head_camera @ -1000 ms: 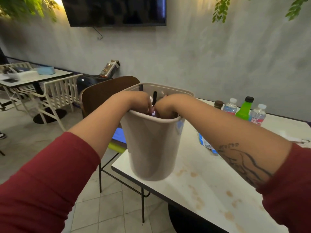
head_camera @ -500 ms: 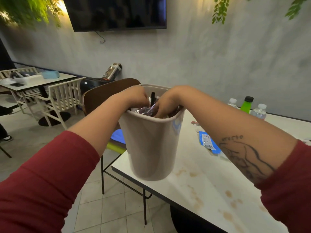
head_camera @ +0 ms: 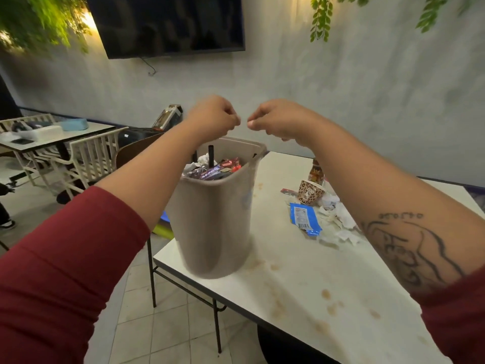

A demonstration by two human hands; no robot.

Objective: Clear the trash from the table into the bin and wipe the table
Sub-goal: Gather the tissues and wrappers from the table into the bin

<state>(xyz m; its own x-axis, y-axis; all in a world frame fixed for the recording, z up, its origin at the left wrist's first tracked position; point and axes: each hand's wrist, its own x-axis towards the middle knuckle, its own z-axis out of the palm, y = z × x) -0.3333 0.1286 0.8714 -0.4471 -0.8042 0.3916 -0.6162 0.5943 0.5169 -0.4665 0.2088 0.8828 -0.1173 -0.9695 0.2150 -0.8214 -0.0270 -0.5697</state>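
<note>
— The hands?
— Left hand (head_camera: 212, 118) and right hand (head_camera: 278, 122) have risen out of the bin (head_camera: 215, 227), now above it, fingers curled on nothing visible.
— The bin?
— Full, on the table (head_camera: 301, 285) corner; a blue wrapper (head_camera: 304, 219) lies near.

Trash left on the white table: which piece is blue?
The flat blue plastic wrapper with a white barcode label, lying between the beige bin and the crumpled white paper scraps; the paper cup behind it is leopard-print.
</note>
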